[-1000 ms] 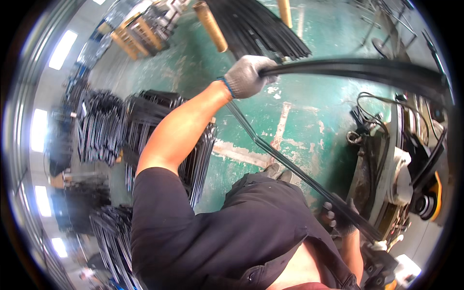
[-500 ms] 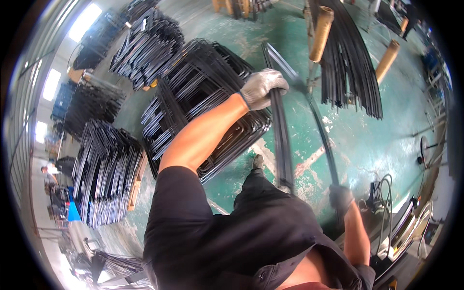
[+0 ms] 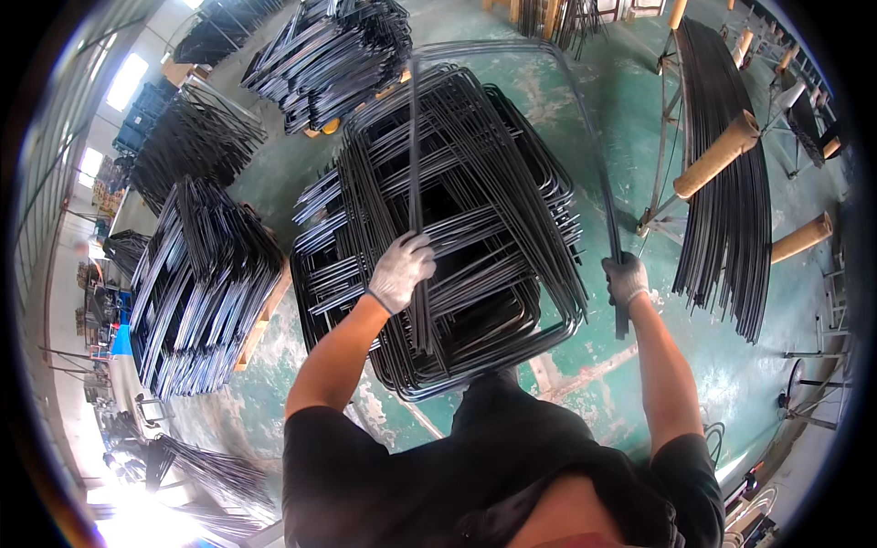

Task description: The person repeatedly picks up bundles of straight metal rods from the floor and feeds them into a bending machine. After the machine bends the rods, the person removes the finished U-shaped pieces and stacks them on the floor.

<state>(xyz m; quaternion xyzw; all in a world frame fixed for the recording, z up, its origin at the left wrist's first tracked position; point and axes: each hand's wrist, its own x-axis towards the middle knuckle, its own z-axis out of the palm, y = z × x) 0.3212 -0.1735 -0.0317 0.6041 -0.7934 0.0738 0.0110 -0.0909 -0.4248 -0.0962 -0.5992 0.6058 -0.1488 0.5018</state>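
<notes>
Between my two gloved hands I hold a dark U-shaped metal tube frame, its bend away from me and its two legs pointing back toward me. My left hand is closed round the left leg, above a big stack of similar bent frames. Closed round the right leg near its end, my right hand is out over the floor to the right of the stack. The held frame's left leg overlaps the stack in view; whether it touches is unclear.
More piled frames stand at the left and far left. At the right, a rack with brown cardboard-like rollers carries long dark strips. Green worn floor lies between.
The frame has swung left and outward over the stack, its bend now far from me. My left hand came nearer, my right hand reached forward, and my view turned left.
</notes>
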